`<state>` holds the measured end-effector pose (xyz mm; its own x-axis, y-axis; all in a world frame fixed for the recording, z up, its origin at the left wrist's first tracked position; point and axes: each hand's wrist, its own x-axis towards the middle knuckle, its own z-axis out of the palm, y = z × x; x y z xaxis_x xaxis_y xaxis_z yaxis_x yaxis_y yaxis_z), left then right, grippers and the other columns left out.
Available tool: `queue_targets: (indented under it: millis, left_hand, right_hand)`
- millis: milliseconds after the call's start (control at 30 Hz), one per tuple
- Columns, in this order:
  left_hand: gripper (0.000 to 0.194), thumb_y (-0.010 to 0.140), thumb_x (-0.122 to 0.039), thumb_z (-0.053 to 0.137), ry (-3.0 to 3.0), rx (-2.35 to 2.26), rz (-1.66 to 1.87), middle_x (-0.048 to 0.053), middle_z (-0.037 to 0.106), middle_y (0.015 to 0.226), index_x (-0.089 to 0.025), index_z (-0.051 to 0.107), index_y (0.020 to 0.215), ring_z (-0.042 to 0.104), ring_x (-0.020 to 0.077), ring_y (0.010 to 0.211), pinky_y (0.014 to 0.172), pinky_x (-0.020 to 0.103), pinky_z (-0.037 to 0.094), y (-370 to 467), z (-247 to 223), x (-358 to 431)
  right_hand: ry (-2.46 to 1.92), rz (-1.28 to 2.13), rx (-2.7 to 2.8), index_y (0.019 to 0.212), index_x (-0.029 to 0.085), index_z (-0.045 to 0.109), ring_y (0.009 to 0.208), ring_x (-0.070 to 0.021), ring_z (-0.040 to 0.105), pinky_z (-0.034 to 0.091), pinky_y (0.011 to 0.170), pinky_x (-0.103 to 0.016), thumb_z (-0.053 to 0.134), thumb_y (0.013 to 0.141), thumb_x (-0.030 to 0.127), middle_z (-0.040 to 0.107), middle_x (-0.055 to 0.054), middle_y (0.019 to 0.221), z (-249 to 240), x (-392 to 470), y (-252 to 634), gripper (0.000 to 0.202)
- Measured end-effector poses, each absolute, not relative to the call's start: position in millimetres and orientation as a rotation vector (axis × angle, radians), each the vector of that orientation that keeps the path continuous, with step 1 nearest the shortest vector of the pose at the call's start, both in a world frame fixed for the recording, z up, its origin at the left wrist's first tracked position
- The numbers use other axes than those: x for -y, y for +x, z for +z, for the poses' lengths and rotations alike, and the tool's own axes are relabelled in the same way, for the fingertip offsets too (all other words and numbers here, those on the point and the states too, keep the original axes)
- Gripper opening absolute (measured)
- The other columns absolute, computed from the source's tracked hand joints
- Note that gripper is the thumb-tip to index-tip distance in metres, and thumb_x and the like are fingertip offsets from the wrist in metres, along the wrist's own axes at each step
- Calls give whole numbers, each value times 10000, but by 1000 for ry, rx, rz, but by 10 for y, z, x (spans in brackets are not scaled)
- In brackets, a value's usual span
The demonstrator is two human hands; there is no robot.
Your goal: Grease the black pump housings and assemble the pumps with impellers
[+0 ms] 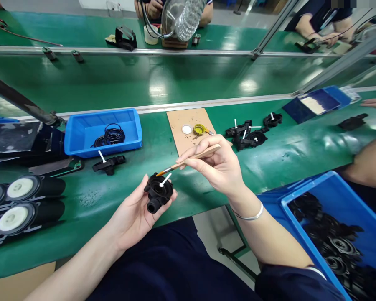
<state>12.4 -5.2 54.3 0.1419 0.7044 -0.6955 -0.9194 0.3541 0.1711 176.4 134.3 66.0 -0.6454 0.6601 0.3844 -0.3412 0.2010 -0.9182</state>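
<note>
My left hand (141,213) is closed around a black plastic pump housing (155,194), a round part with a stub pipe and a white pin (166,179) standing up from its middle. Between the fingers of my right hand (221,167) is a thin paintbrush (191,159) with a wooden handle. Its orange bristle tip meets the housing's upper rim. Beyond the right hand, a small yellow pot (199,129) and a white round lid (186,129) sit on a piece of cardboard (175,119). A second brush tip shows beside the pot, its handle hidden by my fingers.
A blue bin (103,145) with black rings stands at left, a similar housing (108,164) before it. Black cylinders (34,190) lie far left. More housings (247,136) lie right of the cardboard. A large blue crate (338,179) of black parts stands right. Co-workers' hands (330,38) appear across and at right.
</note>
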Motion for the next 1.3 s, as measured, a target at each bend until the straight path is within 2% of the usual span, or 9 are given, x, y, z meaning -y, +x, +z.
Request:
queue_targets:
  millis: [267,467,767,1067,1300]
  left_hand:
    - [485,1034,-403,391,-332,-747,1170,196,731,1031,-4,606,1207,766,255,897,749,256,654,116,549,30]
    - [507,1036,-407,392,-356,-722,1155,200,730,1016,-13,523,1328,766,252,905,756,266,654,121,552,31]
    - [495,1015,-437,432,-321,-704,1119,203,741,977,-19,673,1123,765,216,812,775,298,652,106,538,66]
    - [490,1019,-429,426,-297,-725,1117,198,744,968,-23,689,1097,761,204,807,785,295,650,138,549,67]
    - [447,1034,-396,403,-234,-762,1158,181,747,1001,-49,664,1143,759,210,873,808,311,648,101,558,75]
  right_hand:
    - [-331,1585,1695,1005,220,462,851,-156,756,640,791,-334,658,923,195,745,-22,959,642,-1337,1719,213]
    - [-358,1609,1701,994,236,446,839,-157,756,640,797,-346,665,919,247,741,-11,957,631,-1323,1673,232]
    - [-365,1468,1812,989,237,479,910,-169,756,640,833,-345,660,917,208,718,0,953,678,-1336,1717,196]
    - [-332,1562,1748,1004,244,431,913,-160,756,633,837,-341,646,927,231,723,-2,975,690,-1294,1654,229]
    - [-418,1314,1917,979,257,498,878,-156,733,622,824,-339,658,907,213,677,8,949,754,-1267,1723,180]
